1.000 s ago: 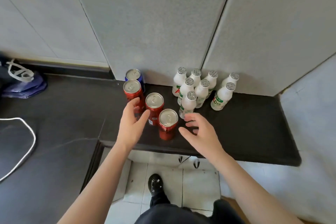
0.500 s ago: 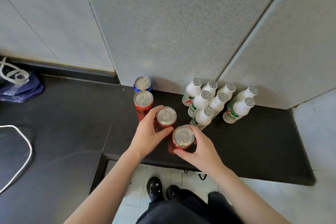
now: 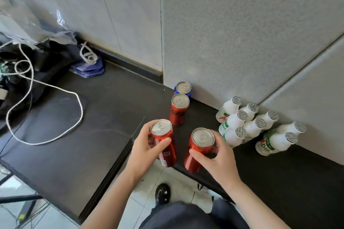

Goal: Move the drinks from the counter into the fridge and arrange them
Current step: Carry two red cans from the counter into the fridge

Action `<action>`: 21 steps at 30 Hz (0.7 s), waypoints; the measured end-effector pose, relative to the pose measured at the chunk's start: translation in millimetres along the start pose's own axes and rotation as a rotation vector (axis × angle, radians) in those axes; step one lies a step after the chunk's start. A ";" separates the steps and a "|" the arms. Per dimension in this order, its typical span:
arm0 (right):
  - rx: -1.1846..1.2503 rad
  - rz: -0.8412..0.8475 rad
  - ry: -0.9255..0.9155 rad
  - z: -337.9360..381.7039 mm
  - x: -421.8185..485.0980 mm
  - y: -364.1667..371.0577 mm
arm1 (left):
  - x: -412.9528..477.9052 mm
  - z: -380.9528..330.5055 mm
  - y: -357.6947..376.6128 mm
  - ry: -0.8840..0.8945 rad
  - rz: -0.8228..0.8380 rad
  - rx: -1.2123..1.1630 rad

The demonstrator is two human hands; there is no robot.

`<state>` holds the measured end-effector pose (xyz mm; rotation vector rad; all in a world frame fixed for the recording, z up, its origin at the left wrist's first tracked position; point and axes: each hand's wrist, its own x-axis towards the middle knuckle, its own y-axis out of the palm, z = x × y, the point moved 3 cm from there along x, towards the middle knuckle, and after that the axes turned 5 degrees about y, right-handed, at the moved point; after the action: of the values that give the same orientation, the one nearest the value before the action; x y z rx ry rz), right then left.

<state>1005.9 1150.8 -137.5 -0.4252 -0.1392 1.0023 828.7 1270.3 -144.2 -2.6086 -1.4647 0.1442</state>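
Observation:
My left hand (image 3: 144,151) grips a red can (image 3: 163,143), lifted off the dark counter (image 3: 93,135) near its front edge. My right hand (image 3: 218,161) grips a second red can (image 3: 198,148) beside it, also raised. A third red can (image 3: 179,109) stands on the counter behind them, and a blue can (image 3: 183,89) stands against the wall. Several white bottles (image 3: 242,122) with foil caps cluster at the right by the wall corner. No fridge is in view.
A white cord (image 3: 55,87) loops over the counter's left side. A folded blue bag (image 3: 89,69) and clear plastic bags (image 3: 28,24) lie at the back left. Tiled floor and my black shoe (image 3: 162,193) show below the counter edge.
Both hands closed round the two front red cans and lifted them toward me. The view swung left, showing more of the counter's left side.

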 end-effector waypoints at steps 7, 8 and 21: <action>0.074 0.287 -0.124 33.0 -5.8 40.7 | -97.2 11.3 -25.5 -0.118 -0.346 -0.049; 0.088 0.344 -0.130 35.7 -9.2 52.5 | -117.3 15.3 -29.7 -0.146 -0.418 -0.050; 0.088 1.050 -0.208 72.4 -184.4 233.4 | -419.3 43.2 -79.8 -0.386 -1.358 -0.097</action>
<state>701.3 1124.9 -152.1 -0.2998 -0.0486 2.0800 537.0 956.5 -167.8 -1.1308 -2.9897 0.3976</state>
